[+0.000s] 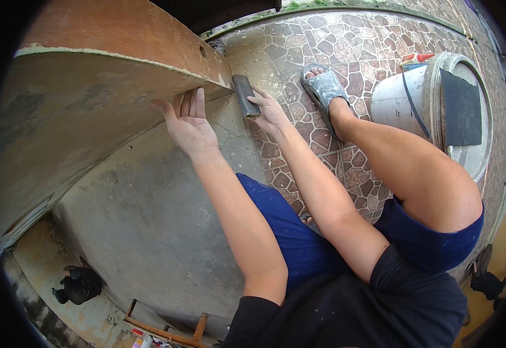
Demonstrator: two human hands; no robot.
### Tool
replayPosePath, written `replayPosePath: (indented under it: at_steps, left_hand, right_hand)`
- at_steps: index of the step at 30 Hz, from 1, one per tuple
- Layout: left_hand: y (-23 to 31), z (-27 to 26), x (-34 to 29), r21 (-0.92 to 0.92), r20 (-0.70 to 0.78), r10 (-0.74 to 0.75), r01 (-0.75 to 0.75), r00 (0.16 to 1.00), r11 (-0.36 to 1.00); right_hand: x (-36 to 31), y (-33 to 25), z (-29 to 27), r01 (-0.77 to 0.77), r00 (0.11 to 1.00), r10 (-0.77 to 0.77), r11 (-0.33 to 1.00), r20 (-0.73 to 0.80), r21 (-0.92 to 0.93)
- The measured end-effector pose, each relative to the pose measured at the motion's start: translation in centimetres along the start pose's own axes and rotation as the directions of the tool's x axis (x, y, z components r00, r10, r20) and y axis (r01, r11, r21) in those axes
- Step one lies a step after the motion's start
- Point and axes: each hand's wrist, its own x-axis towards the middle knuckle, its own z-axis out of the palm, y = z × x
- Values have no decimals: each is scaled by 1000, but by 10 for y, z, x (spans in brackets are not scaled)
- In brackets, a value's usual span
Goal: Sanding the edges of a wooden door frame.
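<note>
A concrete slab (90, 98) with a reddish-brown face (119, 35) and a pale, rough lower edge juts in from the upper left. My left hand (194, 129) is raised palm up under that edge, fingers stretched and apart, its fingertips at the slab and nothing in it. Just beyond the slab's right corner, my right hand (271, 114) grips a dark grey sanding block (243, 93) by its near end, thumb on top. The block stands close to the corner; whether they touch I cannot tell.
At the right, a whitish bucket (395, 101) carries a black sheet (461, 109) on its lid and a red-tipped bottle (416, 59) beside it. My sandalled foot (325, 87) rests on stone-patterned tiles. A wooden frame (166, 333) and a dark bundle (79, 284) lie lower left.
</note>
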Motion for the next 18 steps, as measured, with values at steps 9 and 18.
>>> replayPosePath:
  at_steps: [9,18]
  left_hand:
    - [-5,6,-1,56,-14,17,-16,1000,998]
    - [-9,4,5,-16,-100,-20,19,995,1000]
  right_hand:
    - [14,13,10,217,922,-372,720,-103,-659]
    - [69,12,25,196,796,-605,282,-16,-939]
